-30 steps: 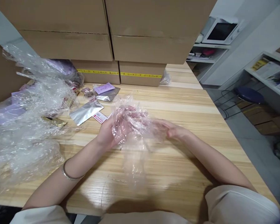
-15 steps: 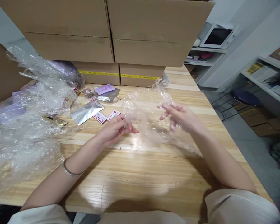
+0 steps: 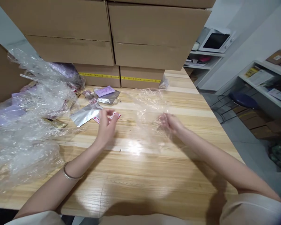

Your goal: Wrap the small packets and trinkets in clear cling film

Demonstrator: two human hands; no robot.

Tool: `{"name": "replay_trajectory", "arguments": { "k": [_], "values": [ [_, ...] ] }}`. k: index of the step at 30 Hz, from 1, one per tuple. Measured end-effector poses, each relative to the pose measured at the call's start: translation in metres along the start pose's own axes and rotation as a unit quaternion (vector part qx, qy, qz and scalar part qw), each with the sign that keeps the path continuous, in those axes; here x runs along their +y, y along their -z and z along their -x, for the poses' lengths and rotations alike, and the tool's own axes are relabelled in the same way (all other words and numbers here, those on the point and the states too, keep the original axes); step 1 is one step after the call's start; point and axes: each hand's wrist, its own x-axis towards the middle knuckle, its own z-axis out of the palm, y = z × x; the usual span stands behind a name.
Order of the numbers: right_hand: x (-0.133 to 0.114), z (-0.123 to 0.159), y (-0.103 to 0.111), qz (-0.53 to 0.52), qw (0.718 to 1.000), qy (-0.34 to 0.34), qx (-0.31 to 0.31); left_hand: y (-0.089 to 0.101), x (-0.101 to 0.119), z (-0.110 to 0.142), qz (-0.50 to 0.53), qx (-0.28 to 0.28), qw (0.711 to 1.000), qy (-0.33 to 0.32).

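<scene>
Viewing the bench from afar through the head camera, I record two bare hands above a pale wood-grain table [image 3: 140, 187]. The right hand [image 3: 172, 122] has its fingers drawn together, pinching the near right part of a thin, clear, crinkled plastic film [image 3: 148, 107]. Relative to that hand, the film lies mainly to the left and beyond, across the middle of the table; motion blur and transparency keep me from telling how much of it touches the wood.

The left hand [image 3: 105, 128] is well apart from the film, on its left side. I see its thumb and forefinger curved with a gap between them, above two small red-and-white rectangular cards [image 3: 96, 119], which it partly covers; I cannot tell whether the fingertips touch them. A flat, shiny silver pouch [image 3: 85, 114] lies just left of this hand, under or against the left card. A silver-coloured bangle [image 3: 71, 178] rings the left forearm.

Farther back, I note a lilac rectangular packet [image 3: 105, 91] resting on a second silver pouch [image 3: 110, 98]. A large heap of crumpled clear wrapping [image 3: 37, 150] occupies the left side, and stacked brown cardboard boxes [image 3: 152, 29] stand along the back.
</scene>
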Motion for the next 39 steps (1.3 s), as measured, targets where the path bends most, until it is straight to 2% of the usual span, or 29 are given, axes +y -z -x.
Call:
{"name": "replay_trajectory", "arguments": {
  "k": [2,4,5,7,10,12,13,14,15,16,17,18,19,20,22,24,26,28,31,35,37,39],
  "values": [
    [0.019,0.018,-0.007,0.009,1.000,0.016,-0.005,-0.009,0.005,0.010,0.030,-0.156,0.983,0.088],
    [0.024,0.029,-0.005,0.034,0.998,0.041,-0.022,-0.017,0.008,0.017,0.047,-0.261,0.946,0.185],
    [0.023,0.030,-0.001,0.053,0.997,0.055,-0.033,-0.019,0.008,0.019,0.045,-0.289,0.931,0.219],
    [0.017,0.022,0.012,0.100,0.991,0.081,-0.045,-0.018,0.006,0.022,0.033,-0.307,0.914,0.264],
    [0.008,-0.006,0.040,0.175,0.978,0.111,-0.026,-0.001,0.001,0.025,0.016,-0.334,0.889,0.312],
    [0.004,-0.022,0.056,0.213,0.968,0.129,0.004,0.015,0.001,0.026,-0.047,-0.391,0.870,0.297],
    [0.001,-0.027,0.061,0.249,0.957,0.148,0.029,0.023,0.003,0.025,-0.107,-0.417,0.864,0.263],
    [-0.002,-0.030,0.063,0.298,0.936,0.176,0.065,0.030,0.006,0.023,-0.186,-0.422,0.861,0.215],
    [-0.005,-0.029,0.062,0.358,0.903,0.214,0.107,0.036,0.010,0.018,-0.275,-0.396,0.862,0.157],
    [-0.008,-0.027,0.058,0.420,0.858,0.257,0.148,0.040,0.013,0.011,-0.363,-0.338,0.863,0.095],
    [-0.011,-0.022,0.052,0.476,0.808,0.298,0.175,0.041,0.016,0.001,-0.438,-0.257,0.861,0.033],
    [-0.013,-0.016,0.044,0.518,0.767,0.333,0.181,0.041,0.017,-0.012,-0.498,-0.174,0.849,-0.021],
    [-0.013,-0.009,0.034,0.541,0.742,0.360,0.162,0.039,0.017,-0.027,-0.536,-0.108,0.834,-0.070],
    [-0.010,-0.002,0.024,0.554,0.730,0.380,0.122,0.036,0.014,-0.043,-0.558,-0.077,0.818,-0.115],
    [0.001,0.009,0.004,0.563,0.725,0.397,0.011,0.025,0.003,-0.074,-0.586,-0.111,0.783,-0.174],
    [0.019,0.016,-0.010,0.566,0.722,0.389,-0.082,0.014,-0.011,-0.100,-0.603,-0.147,0.760,-0.192],
    [0.037,0.018,-0.017,0.570,0.720,0.375,-0.123,0.006,-0.021,-0.115,-0.608,-0.170,0.751,-0.191],
    [0.050,0.016,-0.018,0.573,0.719,0.370,-0.131,0.008,-0.024,-0.120,-0.607,-0.180,0.751,-0.188],
    [0.055,0.012,-0.014,0.571,0.719,0.375,-0.130,0.032,-0.017,-0.112,-0.597,-0.186,0.752,-0.209],
    [0.054,0.010,-0.012,0.567,0.719,0.382,-0.130,0.089,-0.009,-0.090,-0.593,-0.227,0.732,-0.246],
    [0.055,0.009,-0.012,0.565,0.717,0.387,-0.133,0.112,-0.011,-0.081,-0.625,-0.245,0.715,-0.193],
    [0.056,0.009,-0.012,0.567,0.713,0.391,-0.134,0.124,-0.016,-0.076,-0.652,-0.264,0.705,-0.096]
  ]
}}
